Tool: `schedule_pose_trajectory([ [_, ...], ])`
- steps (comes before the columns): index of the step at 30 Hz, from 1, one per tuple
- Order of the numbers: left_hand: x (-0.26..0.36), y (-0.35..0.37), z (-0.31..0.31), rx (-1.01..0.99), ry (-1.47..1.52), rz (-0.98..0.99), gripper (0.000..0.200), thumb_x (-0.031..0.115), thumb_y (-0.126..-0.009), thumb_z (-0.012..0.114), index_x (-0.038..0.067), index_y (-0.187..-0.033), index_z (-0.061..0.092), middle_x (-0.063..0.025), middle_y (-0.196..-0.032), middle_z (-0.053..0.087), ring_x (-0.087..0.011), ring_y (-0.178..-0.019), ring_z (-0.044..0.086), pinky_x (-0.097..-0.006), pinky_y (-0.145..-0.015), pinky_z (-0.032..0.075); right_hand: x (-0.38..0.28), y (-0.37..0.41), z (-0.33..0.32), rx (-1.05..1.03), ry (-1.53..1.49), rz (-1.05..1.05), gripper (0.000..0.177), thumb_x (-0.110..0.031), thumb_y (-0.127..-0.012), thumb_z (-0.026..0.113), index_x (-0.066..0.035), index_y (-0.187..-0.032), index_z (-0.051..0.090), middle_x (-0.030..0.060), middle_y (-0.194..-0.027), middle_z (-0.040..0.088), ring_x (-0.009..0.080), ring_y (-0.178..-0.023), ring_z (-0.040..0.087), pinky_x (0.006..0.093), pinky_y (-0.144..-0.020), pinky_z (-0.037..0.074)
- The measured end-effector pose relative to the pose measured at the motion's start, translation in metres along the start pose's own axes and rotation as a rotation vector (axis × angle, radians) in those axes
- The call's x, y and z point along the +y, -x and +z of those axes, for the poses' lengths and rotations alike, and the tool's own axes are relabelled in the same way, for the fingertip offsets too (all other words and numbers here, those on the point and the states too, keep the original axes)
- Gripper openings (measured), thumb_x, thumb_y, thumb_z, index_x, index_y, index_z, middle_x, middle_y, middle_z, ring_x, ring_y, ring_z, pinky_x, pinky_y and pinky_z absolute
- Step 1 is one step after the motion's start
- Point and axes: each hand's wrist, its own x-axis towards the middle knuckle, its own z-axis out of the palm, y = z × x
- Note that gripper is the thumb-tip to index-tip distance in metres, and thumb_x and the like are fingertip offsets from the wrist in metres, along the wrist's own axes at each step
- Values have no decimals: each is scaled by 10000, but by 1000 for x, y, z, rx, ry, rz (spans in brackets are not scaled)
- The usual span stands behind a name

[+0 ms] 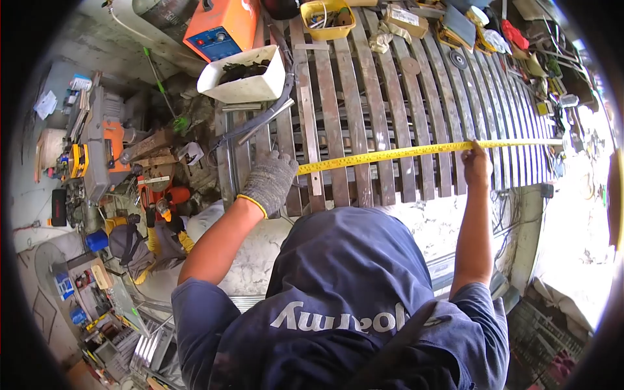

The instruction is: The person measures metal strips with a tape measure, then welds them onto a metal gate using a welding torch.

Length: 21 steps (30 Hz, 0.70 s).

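A yellow tape measure (390, 155) is stretched across the slatted metal bench (403, 175), from my left hand past my right hand toward the bench's right end. My left hand (270, 182), in a grey knitted glove with a yellow cuff, is closed at the tape's left end; whether it grips the case or the blade's tip is hidden. My bare right hand (478, 166) pinches the tape farther right, with a finger on its upper edge. Just beside the glove, a flat metal strip (311, 143) with small holes lies along the slats.
A white tub (242, 83) of dark scraps sits at the bench's back left, near an orange machine (224, 29) and a yellow tray (327, 23). Abrasive discs (458, 60) and clutter lie along the far side. Cables (260, 120) run left of the glove; tools crowd the left floor.
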Motion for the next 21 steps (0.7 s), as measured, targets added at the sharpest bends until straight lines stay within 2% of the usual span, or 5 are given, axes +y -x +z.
schedule_pose_trajectory([
  [7,-19,-38,-14,78,8,-54,263,80,-909,657,68,-1169,696,-143,-1122,677,-358,-1130,647,-502,-964,537,-4,-1,90,-35,376,33,193,-218,-1080,724,-26,-1074,711,44,-816,648,153,-613,600,296,-620,490],
  [11,-16,-30,-32,58,4,-176,265,74,-897,661,68,-1160,698,-125,-1140,675,-345,-1142,639,-487,-977,533,46,30,161,-355,370,240,293,-301,-1086,720,-8,-1102,730,109,-900,763,177,-669,706,314,-635,544],
  [16,-20,35,-60,147,19,-354,289,70,-907,653,85,-1191,703,-85,-1149,679,-329,-1098,634,-479,-952,515,58,81,230,-964,439,220,296,-280,-1123,671,-5,-1211,737,118,-1035,799,180,-795,761,320,-724,623],
  [18,-32,75,-62,280,20,-410,307,81,-900,667,91,-1205,695,-79,-1173,672,-337,-1102,625,-481,-954,508,63,91,256,-1132,675,233,307,-216,-1031,795,13,-1230,745,111,-1041,804,174,-871,759,331,-797,622],
  [21,-46,129,-60,293,62,-543,387,80,-871,715,81,-1257,690,-85,-1216,685,-351,-1110,626,-501,-968,503,89,118,309,-1129,1124,-156,316,-192,-950,863,14,-1173,773,94,-1022,812,177,-923,763,362,-863,610],
])
